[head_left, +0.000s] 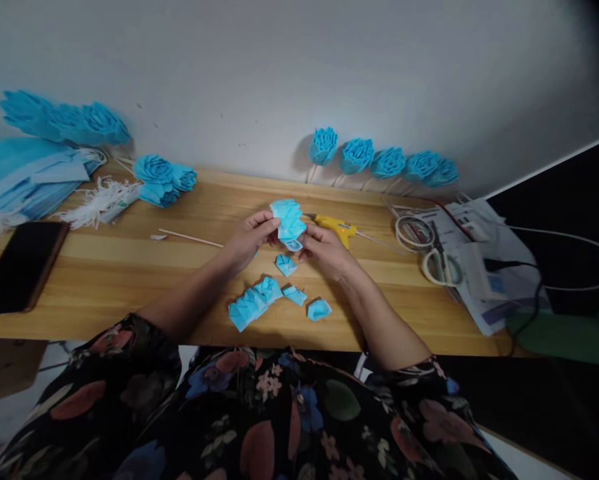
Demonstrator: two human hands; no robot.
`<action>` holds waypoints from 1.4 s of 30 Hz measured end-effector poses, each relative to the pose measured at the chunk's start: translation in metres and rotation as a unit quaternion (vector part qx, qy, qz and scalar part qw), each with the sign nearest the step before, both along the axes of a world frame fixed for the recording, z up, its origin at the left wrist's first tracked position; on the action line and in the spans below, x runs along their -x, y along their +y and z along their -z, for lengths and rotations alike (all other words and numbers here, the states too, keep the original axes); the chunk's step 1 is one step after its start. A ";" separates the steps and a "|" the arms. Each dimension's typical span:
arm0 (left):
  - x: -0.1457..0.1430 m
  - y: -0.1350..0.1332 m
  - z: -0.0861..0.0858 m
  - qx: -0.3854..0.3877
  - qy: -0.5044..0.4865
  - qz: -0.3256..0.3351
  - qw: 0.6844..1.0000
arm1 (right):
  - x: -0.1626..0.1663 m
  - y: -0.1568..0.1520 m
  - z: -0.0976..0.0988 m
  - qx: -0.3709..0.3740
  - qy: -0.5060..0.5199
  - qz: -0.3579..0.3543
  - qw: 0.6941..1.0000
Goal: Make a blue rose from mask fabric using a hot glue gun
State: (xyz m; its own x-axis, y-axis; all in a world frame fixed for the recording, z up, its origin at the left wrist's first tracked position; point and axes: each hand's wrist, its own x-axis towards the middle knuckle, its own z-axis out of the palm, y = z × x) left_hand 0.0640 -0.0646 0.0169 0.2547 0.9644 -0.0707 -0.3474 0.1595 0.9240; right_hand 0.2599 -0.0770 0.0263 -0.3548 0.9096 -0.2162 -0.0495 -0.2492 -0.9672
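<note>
Between my two hands is a bundle of folded light-blue face-mask material (288, 220), held up over the middle of the table. My left hand (252, 239) pinches its left side, thumb in front. On the lower right side, the fingers of my right hand (327, 250) close on the same bundle. Just below lies a folded blue piece (286, 265). Nearer to me are a row of overlapping folded blue pieces (255, 302) and two single ones, a small piece (295, 295) and a cupped piece (319, 309). A yellow glue gun (335, 229) lies behind my right hand.
Blue flowers on sticks (357, 157) lean along the wall; more flowers (154, 172) lie left. Blue face masks (24, 177), white ear loops (99, 202) and a phone (22, 267) are at left. A thin stick (189, 237) lies mid-table. Scissors (442, 268) rest on papers (484, 307) at right.
</note>
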 end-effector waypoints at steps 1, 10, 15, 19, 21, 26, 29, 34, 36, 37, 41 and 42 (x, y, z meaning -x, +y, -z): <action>0.000 0.000 0.000 0.001 -0.001 -0.003 1.000 | 0.000 0.000 -0.001 -0.001 0.009 0.002 1.000; 0.005 0.007 0.002 0.027 -0.036 -0.053 0.998 | -0.005 0.000 -0.005 -0.040 -0.017 0.013 0.999; 0.005 0.009 0.003 0.025 -0.040 -0.066 0.997 | -0.004 0.002 -0.002 -0.074 -0.041 0.033 0.996; 0.003 0.009 0.003 0.030 -0.044 -0.071 0.996 | -0.003 0.004 0.005 -0.110 -0.063 0.065 0.990; 0.003 0.008 0.003 0.032 -0.050 -0.071 0.996 | -0.003 0.004 0.008 -0.137 -0.093 0.075 0.983; 0.003 0.008 0.004 0.020 -0.078 -0.062 0.995 | -0.003 0.002 0.009 -0.193 -0.157 0.063 0.966; 0.003 0.007 0.003 0.013 -0.071 -0.071 0.995 | -0.003 0.001 0.005 -0.198 -0.142 0.075 0.967; 0.002 0.008 0.004 0.009 -0.046 -0.083 0.995 | -0.003 -0.001 -0.005 -0.174 -0.064 0.073 0.980; 0.002 0.008 0.005 0.006 -0.048 -0.090 0.995 | -0.003 -0.002 -0.007 -0.161 -0.035 0.074 0.984; 0.002 0.009 0.006 0.004 -0.048 -0.091 0.995 | -0.003 -0.002 -0.007 -0.156 -0.023 0.076 0.984; 0.001 0.007 0.009 -0.012 -0.043 -0.090 0.995 | -0.004 -0.001 -0.006 -0.142 0.003 0.090 0.986; 0.000 0.006 0.009 -0.019 -0.040 -0.089 0.995 | -0.004 -0.001 -0.005 -0.139 0.008 0.094 0.986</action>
State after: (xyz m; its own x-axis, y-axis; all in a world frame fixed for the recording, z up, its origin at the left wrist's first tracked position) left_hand 0.0637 -0.0587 0.0075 0.0838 0.9963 -0.0204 -0.4395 0.0553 0.8965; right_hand 0.2636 -0.0783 0.0313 -0.1753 0.9829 0.0558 -0.0855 0.0413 -0.9955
